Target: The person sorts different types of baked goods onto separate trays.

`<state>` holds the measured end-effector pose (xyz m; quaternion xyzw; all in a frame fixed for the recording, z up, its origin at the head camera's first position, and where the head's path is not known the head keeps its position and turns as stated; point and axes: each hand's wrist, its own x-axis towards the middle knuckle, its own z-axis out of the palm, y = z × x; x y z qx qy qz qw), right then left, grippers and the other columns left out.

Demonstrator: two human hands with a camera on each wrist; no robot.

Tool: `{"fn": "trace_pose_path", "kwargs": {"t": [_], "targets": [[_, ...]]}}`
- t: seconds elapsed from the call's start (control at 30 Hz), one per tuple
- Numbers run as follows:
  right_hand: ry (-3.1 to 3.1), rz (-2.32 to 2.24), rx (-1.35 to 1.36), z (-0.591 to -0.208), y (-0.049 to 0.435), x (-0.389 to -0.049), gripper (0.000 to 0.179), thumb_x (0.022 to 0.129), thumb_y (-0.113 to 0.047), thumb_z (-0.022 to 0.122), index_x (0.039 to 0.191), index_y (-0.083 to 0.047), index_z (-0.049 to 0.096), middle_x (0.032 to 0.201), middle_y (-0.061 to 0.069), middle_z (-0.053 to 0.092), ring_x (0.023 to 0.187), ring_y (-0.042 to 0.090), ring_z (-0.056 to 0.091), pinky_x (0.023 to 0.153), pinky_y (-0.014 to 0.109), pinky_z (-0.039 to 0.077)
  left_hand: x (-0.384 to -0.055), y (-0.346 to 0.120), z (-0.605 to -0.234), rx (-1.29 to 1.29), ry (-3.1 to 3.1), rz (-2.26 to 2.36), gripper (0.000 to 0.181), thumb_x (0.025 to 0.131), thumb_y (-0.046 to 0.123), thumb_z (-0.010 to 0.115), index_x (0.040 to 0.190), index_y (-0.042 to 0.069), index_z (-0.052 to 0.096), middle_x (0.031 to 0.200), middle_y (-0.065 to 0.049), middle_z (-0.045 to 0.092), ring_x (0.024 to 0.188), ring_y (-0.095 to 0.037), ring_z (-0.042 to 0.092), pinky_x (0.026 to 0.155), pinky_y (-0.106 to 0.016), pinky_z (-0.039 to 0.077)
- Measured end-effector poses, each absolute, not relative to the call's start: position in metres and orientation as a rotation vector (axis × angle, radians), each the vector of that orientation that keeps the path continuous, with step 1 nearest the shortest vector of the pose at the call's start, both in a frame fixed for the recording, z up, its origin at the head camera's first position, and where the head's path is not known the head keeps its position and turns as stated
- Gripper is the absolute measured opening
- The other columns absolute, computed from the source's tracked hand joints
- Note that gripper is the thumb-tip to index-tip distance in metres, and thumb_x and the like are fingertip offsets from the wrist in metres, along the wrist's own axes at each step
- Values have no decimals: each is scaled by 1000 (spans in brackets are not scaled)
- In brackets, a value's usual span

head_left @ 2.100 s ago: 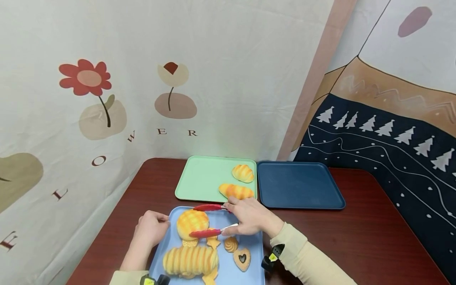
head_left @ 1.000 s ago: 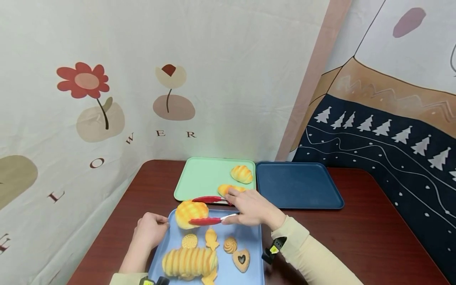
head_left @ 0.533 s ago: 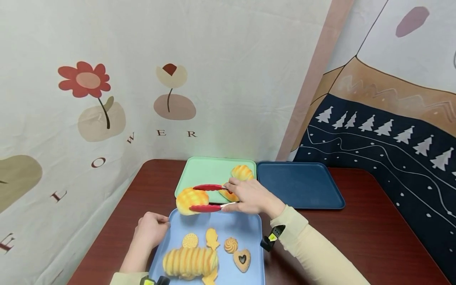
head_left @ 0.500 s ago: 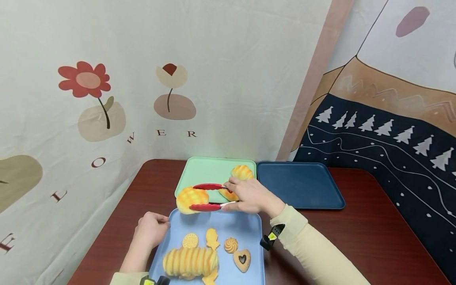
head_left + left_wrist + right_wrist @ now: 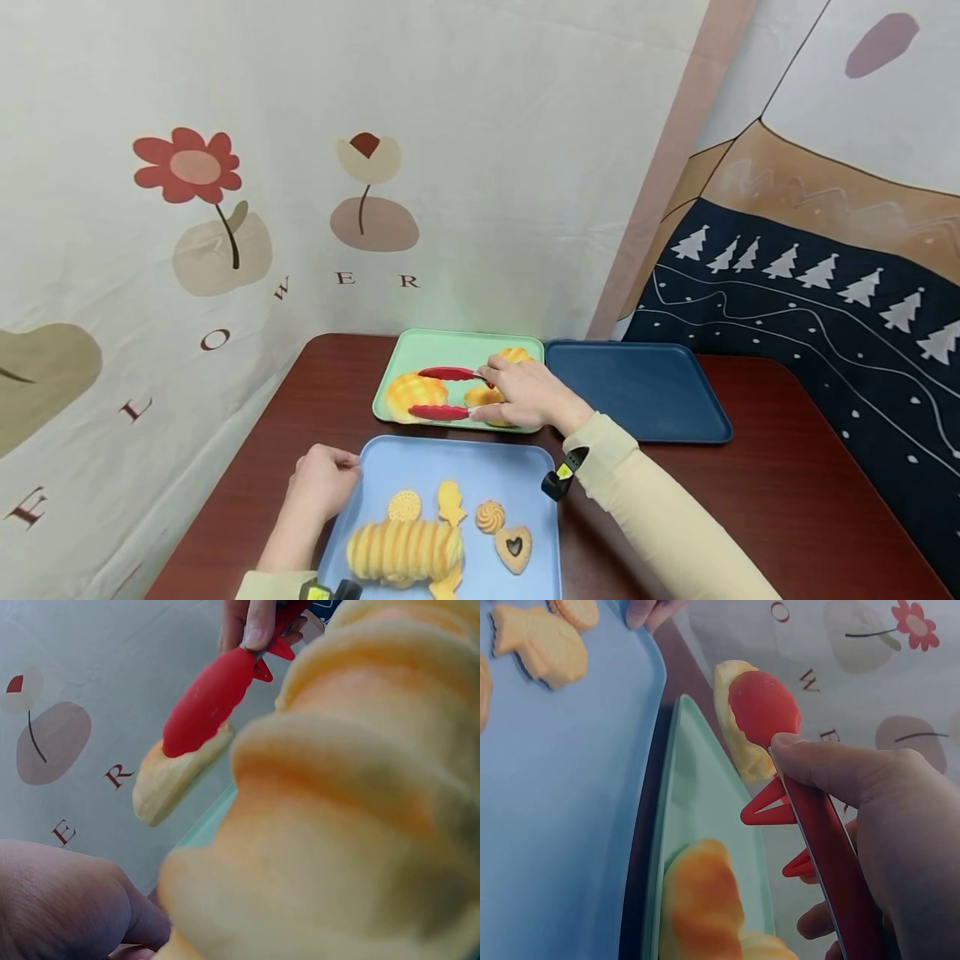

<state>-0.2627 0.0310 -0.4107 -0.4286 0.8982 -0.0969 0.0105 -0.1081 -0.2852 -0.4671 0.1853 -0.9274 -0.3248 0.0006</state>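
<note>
My right hand [image 5: 531, 393] grips red-tipped tongs [image 5: 821, 847], thumb along one arm. Between the tong tips is a round yellow bun [image 5: 411, 397], held over the left part of the green tray [image 5: 450, 340]; in the right wrist view it hangs above the tray. My left hand [image 5: 324, 482] pinches the left rim of the light blue tray [image 5: 480, 454]. A large ridged bread roll [image 5: 405, 550] lies on that tray, filling much of the left wrist view. Two croissant-like breads, one a long bread [image 5: 703, 900], sit on the green tray, partly hidden by my right hand.
Several cookies lie on the light blue tray, among them a heart cookie [image 5: 513, 548], a swirl cookie [image 5: 490, 517], a round cookie [image 5: 405, 505] and a fish-shaped cookie [image 5: 450, 502]. A dark blue tray [image 5: 637, 392] stands right of the green one on the brown table [image 5: 765, 483].
My right hand has lifted the round bun off the light blue tray with the tongs and carried it forward over the green tray. My left hand has stayed at the rim.
</note>
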Motion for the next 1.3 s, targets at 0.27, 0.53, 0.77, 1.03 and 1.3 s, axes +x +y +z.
{"fn": "trace_pose_path", "kwargs": {"t": [0.27, 0.53, 0.77, 1.03, 1.3], "targets": [[2818, -314, -1275, -419, 26, -273, 77, 97, -68, 62, 148, -10, 62, 133, 5, 61, 76, 12, 58, 76, 32, 52, -110, -286, -469, 574, -2915, -1016, 19, 93, 12, 72, 105, 5, 84, 103, -15, 78, 91, -33, 71, 73, -52, 55], [2852, -230, -1228, -428, 19, -282, 78, 96, -70, 62, 147, -11, 63, 125, 4, 60, 69, 13, 55, 71, 31, 50, -109, -285, -471, 570, -2912, -1027, 19, 93, 11, 72, 106, 4, 84, 102, -14, 78, 91, -33, 71, 75, -54, 55], [2876, -169, -1188, -433, 16, -286, 78, 96, -71, 62, 146, -12, 63, 125, 4, 60, 68, 15, 56, 70, 31, 51, -109, -284, -470, 571, -2906, -1024, 19, 92, 11, 71, 105, 5, 84, 101, -14, 78, 93, -35, 71, 77, -55, 55], [2865, -164, -1155, -438, 16, -286, 79, 96, -71, 62, 145, -10, 64, 123, 6, 59, 67, 17, 56, 69, 31, 50, -109, -284, -471, 575, -2904, -1015, 19, 93, 12, 71, 104, 5, 84, 101, -13, 78, 94, -37, 72, 78, -57, 55], [2851, -188, -1139, -437, 14, -286, 83, 94, -74, 63, 145, -9, 63, 124, 7, 59, 71, 17, 56, 71, 32, 50, -109, -286, -471, 571, -2902, -1003, 18, 92, 12, 71, 103, 6, 85, 100, -12, 78, 97, -40, 71, 80, -59, 54]]}}
